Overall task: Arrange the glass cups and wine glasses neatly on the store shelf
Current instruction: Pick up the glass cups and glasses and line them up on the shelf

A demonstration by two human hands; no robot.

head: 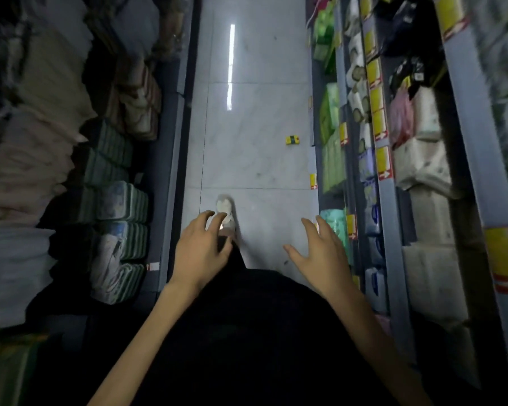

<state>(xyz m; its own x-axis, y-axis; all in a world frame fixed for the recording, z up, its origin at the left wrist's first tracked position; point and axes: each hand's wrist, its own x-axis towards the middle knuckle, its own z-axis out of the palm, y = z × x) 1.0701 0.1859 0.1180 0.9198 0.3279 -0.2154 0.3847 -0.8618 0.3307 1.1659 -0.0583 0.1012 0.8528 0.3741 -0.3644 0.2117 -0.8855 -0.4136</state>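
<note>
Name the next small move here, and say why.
Probably walk on down the aisle: the left hand and right hand are open and empty, and the shelves show only soft packs, no glasses.

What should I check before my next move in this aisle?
1. Left hand free: ok, fingers relaxed, holding nothing.
2. Right hand free: ok, open and empty.
3. Glass cups or wine glasses in sight: not ok, none visible; the shelves show only soft packs.
4. Path clear: not ok, a small yellow object lies on the floor ahead, towards the right.
5. Target shelf located: cannot tell.
</note>
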